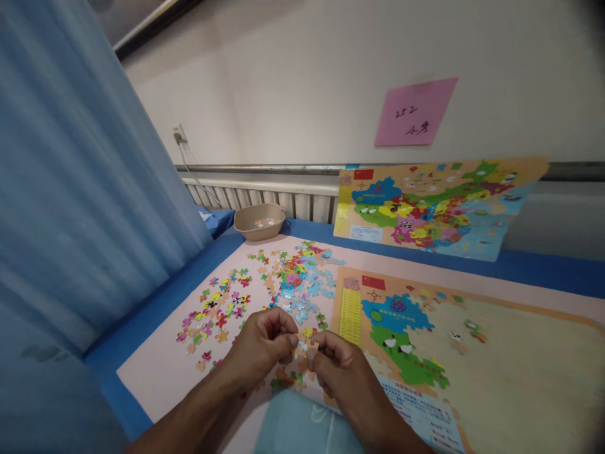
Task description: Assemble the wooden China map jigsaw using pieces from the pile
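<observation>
My left hand [267, 343] and my right hand [343, 366] meet above the pink sheet, thumbs and forefingers pinched. Between their fingertips is a pale orange jigsaw piece [302, 345] with a white patch; whether it is one piece or two joined ones I cannot tell. Loose jigsaw pieces [220, 318] in many colours lie to the left of my left hand. Beyond the hands is a heap of blue and mixed pieces [300, 277]. Right of my right hand lies the partly filled puzzle board [520, 366], with blue and green map sections joined at its left side.
A beige basin [259, 222] with a few pieces stands at the back. A printed map picture [425, 211] leans against the wall rail. The pink sheet [151, 372] covers the blue surface. At left hangs a blue curtain [80, 189]; a pink note [416, 112] is on the wall.
</observation>
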Available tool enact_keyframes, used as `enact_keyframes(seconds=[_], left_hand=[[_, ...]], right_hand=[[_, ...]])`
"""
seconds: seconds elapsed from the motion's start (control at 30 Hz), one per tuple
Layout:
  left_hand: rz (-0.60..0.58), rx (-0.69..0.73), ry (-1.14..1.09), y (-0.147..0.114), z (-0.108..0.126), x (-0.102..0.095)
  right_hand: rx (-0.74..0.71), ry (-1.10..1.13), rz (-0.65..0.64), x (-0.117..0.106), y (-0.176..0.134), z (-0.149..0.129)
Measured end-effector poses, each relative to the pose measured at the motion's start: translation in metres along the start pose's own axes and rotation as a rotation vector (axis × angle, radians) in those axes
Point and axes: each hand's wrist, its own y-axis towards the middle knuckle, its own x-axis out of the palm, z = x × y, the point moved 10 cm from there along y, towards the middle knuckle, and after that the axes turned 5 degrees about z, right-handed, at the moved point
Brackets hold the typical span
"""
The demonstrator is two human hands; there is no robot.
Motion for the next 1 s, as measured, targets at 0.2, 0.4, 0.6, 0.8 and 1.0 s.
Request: enact_keyframes(seconds=[0.2,0.4,0.6,0.8,1.0], left_hand=[[0.025,-0.001,0.010,-0.0016,0.0009,0.0011],[0.012,-0.012,0.013,-0.0014,-0.0071,0.0032],[0.034,-0.026,-0.015,-0.0030,-0.0029,0.0023],[0.034,-0.045,-0.017,-0.0033,-0.0012,0.0041],[0.033,-0.023,-0.006,-0.0011,-0.0072,0.0052]], right_hand=[[-0.014,0.014,-0.002,0.0005,-0.0009,-0.0020],[0.021,0.005,0.006,0.0010,0.0000,0.0032],[0.020,0.012,0.018,0.0004,-0.0005,0.0020],[0.029,0.008,0.028,-0.0002,0.0005,0.0061],[0.029,-0.026,0.035,-0.0009,-0.0012,0.0012]])
